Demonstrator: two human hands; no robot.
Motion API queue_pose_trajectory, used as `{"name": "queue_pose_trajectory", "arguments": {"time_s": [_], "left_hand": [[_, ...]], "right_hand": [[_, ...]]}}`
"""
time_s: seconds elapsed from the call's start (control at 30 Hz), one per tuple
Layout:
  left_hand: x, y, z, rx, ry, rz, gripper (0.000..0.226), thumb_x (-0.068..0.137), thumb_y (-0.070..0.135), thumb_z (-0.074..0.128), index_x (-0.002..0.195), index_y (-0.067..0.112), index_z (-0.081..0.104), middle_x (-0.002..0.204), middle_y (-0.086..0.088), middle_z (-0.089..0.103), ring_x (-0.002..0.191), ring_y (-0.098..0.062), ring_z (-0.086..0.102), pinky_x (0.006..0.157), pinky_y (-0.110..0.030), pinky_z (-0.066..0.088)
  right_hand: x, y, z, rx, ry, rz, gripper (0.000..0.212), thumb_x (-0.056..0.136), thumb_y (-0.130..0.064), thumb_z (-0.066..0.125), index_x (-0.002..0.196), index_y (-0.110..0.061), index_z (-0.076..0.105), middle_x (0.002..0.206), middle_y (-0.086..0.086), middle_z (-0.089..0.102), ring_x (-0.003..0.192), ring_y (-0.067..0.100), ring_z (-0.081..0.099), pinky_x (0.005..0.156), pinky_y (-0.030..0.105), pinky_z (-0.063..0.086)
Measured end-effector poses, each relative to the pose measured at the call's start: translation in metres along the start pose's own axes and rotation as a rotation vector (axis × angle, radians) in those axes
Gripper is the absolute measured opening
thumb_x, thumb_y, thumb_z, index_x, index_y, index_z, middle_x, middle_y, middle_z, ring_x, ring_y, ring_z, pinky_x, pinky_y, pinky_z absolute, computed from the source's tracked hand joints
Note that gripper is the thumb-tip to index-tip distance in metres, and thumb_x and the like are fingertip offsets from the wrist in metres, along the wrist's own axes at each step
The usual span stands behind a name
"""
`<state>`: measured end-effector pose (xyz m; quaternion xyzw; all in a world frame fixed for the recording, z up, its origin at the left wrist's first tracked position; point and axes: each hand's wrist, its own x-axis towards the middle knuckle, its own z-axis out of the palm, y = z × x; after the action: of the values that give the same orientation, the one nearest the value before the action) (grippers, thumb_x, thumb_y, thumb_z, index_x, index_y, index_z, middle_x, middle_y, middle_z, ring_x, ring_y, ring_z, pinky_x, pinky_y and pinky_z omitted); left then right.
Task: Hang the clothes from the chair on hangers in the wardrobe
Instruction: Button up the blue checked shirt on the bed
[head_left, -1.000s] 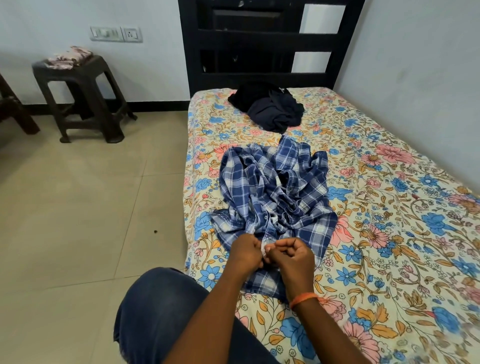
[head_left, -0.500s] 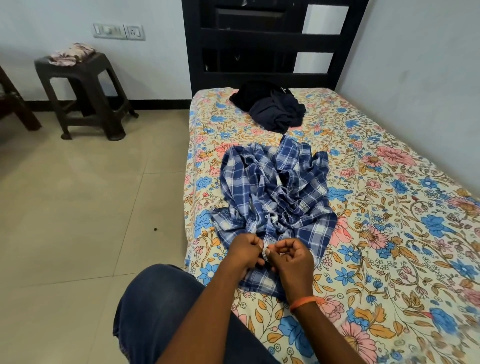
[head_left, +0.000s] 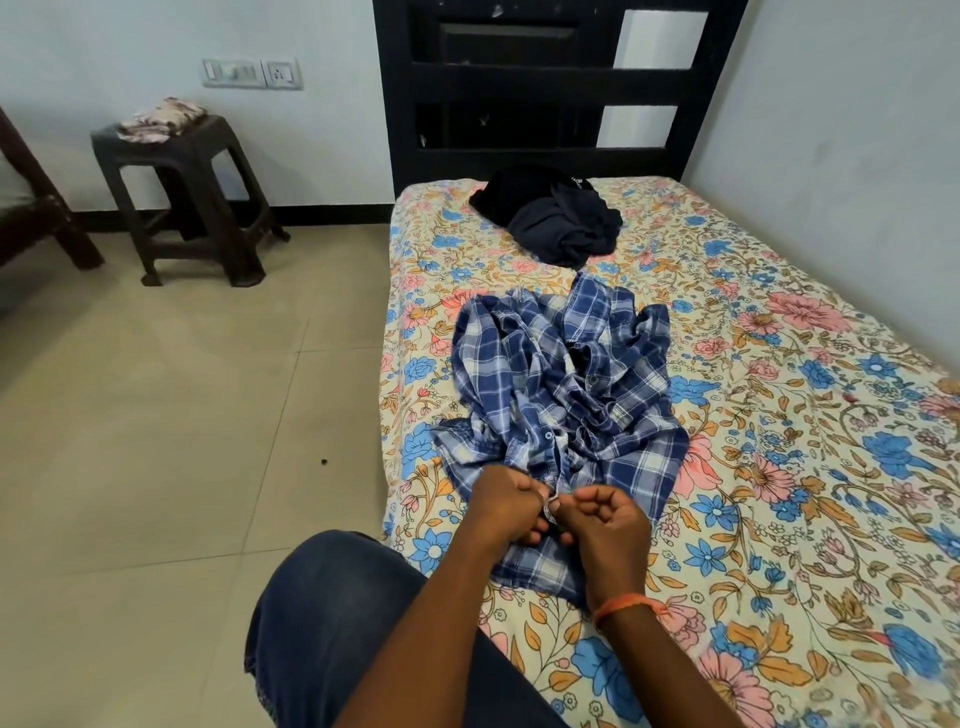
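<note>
Head view: a blue plaid shirt (head_left: 566, 405) is seen crumpled on the floral-sheeted bed (head_left: 779, 467), at centre frame. Its near edge, at lower centre, is pinched by both hands. The left hand (head_left: 506, 501) is curled, its fingers (head_left: 530, 486) clamped on the button placket; the right hand (head_left: 605, 522), an orange band (head_left: 626, 605) at its wrist, is likewise curled, its fingers (head_left: 563, 506) gripping the same fold, the two hands touching. A dark garment heap (head_left: 550, 213) is noted at the bed's far end, upper centre, apart from the shirt. A dark stool (head_left: 192, 202) bearing a folded cloth (head_left: 161, 119) is recorded at upper left.
</note>
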<state>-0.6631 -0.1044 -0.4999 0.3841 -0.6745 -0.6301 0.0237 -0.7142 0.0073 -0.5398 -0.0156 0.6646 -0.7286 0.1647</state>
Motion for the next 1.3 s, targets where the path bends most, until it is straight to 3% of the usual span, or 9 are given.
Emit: {"name": "queue_pose_trajectory", "arguments": {"time_s": [0.1, 0.17, 0.3, 0.53, 0.77, 0.87, 0.93, 1.1, 1.3], "left_hand": [[-0.002, 0.001, 0.002, 0.064, 0.036, 0.032, 0.027, 0.084, 0.026, 0.077, 0.084, -0.001, 0.073, 0.076, -0.015, 0.074, 0.06, -0.022, 0.071, 0.058, -0.031, 0.06], [-0.001, -0.001, 0.004, 0.124, 0.081, 0.074, 0.025, 0.083, 0.024, 0.078, 0.076, 0.001, 0.073, 0.072, -0.015, 0.073, 0.063, -0.026, 0.072, 0.057, -0.034, 0.061], [0.003, -0.003, 0.004, 0.105, 0.093, 0.035, 0.016, 0.091, 0.004, 0.064, 0.076, 0.002, 0.069, 0.068, -0.016, 0.068, 0.053, -0.02, 0.063, 0.061, -0.037, 0.06], [0.005, -0.005, 0.007, 0.218, 0.109, 0.089, 0.022, 0.095, 0.008, 0.056, 0.082, -0.007, 0.066, 0.077, -0.02, 0.064, 0.065, -0.024, 0.057, 0.066, -0.045, 0.055], [0.007, -0.004, 0.007, 0.042, 0.093, -0.029, 0.017, 0.1, 0.014, 0.054, 0.085, 0.009, 0.062, 0.082, -0.007, 0.062, 0.062, -0.012, 0.05, 0.052, -0.023, 0.04], [0.008, -0.004, 0.006, 0.052, 0.064, -0.029, 0.018, 0.1, 0.014, 0.054, 0.088, 0.007, 0.065, 0.087, -0.008, 0.063, 0.068, -0.012, 0.051, 0.058, -0.025, 0.042], [0.007, -0.004, 0.007, 0.106, 0.081, -0.009, 0.021, 0.099, 0.015, 0.056, 0.082, 0.007, 0.066, 0.079, -0.006, 0.062, 0.066, -0.014, 0.051, 0.063, -0.026, 0.042], [0.001, -0.001, 0.005, 0.12, 0.078, 0.028, 0.027, 0.098, 0.013, 0.057, 0.072, 0.015, 0.06, 0.067, 0.001, 0.055, 0.056, -0.01, 0.046, 0.047, -0.021, 0.035], [-0.005, 0.004, 0.004, 0.128, 0.111, 0.045, 0.02, 0.083, 0.019, 0.072, 0.072, 0.004, 0.069, 0.067, -0.009, 0.064, 0.058, -0.018, 0.057, 0.056, -0.029, 0.051]], "right_hand": [[-0.005, -0.003, 0.005, -0.083, 0.016, -0.079, 0.019, 0.076, 0.003, 0.079, 0.084, -0.003, 0.063, 0.076, 0.017, 0.068, 0.059, 0.017, 0.064, 0.051, 0.027, 0.055], [-0.009, -0.004, 0.009, -0.139, 0.029, -0.138, 0.019, 0.074, 0.006, 0.077, 0.083, -0.002, 0.063, 0.075, 0.012, 0.068, 0.058, 0.006, 0.063, 0.051, 0.018, 0.052], [-0.01, 0.0, 0.011, -0.213, 0.053, -0.182, 0.025, 0.071, 0.004, 0.081, 0.082, -0.01, 0.063, 0.076, 0.005, 0.069, 0.07, 0.015, 0.068, 0.06, 0.019, 0.054], [-0.013, -0.001, 0.011, -0.25, 0.048, -0.217, 0.025, 0.072, 0.0, 0.082, 0.081, -0.014, 0.063, 0.075, 0.001, 0.07, 0.062, 0.011, 0.064, 0.057, 0.02, 0.054], [-0.011, 0.0, 0.011, -0.174, 0.034, -0.164, 0.028, 0.069, -0.003, 0.087, 0.084, -0.012, 0.065, 0.079, 0.005, 0.07, 0.068, 0.016, 0.064, 0.061, 0.021, 0.056], [-0.01, -0.001, 0.008, -0.166, 0.024, -0.142, 0.027, 0.067, -0.003, 0.088, 0.083, -0.01, 0.068, 0.078, 0.005, 0.072, 0.07, 0.017, 0.067, 0.064, 0.026, 0.059], [-0.011, -0.001, 0.007, -0.208, 0.05, -0.166, 0.025, 0.067, -0.004, 0.088, 0.081, -0.013, 0.069, 0.076, 0.002, 0.072, 0.07, 0.015, 0.069, 0.064, 0.025, 0.059], [-0.012, -0.002, 0.01, -0.31, 0.108, -0.227, 0.023, 0.07, -0.004, 0.084, 0.077, -0.019, 0.07, 0.071, -0.005, 0.071, 0.065, 0.003, 0.066, 0.059, 0.016, 0.054], [-0.01, -0.003, 0.012, -0.335, 0.115, -0.256, 0.026, 0.07, -0.002, 0.081, 0.079, -0.021, 0.066, 0.072, -0.006, 0.069, 0.063, 0.003, 0.063, 0.06, 0.02, 0.055]]}}
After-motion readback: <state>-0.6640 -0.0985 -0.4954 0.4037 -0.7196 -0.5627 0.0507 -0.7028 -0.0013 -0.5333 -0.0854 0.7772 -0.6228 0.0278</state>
